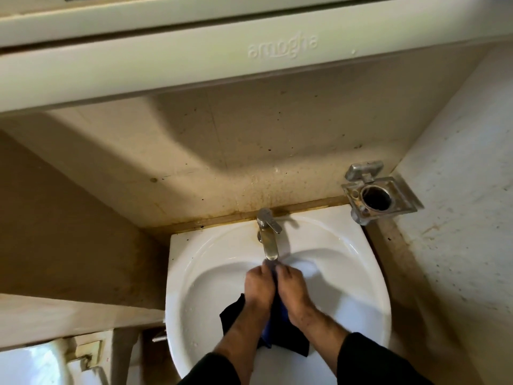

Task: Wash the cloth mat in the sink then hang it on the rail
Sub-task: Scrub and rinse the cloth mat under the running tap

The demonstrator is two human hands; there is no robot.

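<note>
A dark blue cloth mat (273, 326) hangs between my two hands over the white sink (200, 262), its ends drooping below my wrists. My left hand (258, 287) and my right hand (291, 287) are pressed side by side, both gripping the top of the cloth just under the spout of the metal tap (268, 234). The cloth's upper edge sits right at the spout. No rail is in view.
A metal tumbler holder (377, 194) is fixed to the wall at the sink's back right. A cream cabinet (194, 59) overhangs above. A toilet cistern (36, 362) stands at the lower left. Stained walls close in on both sides.
</note>
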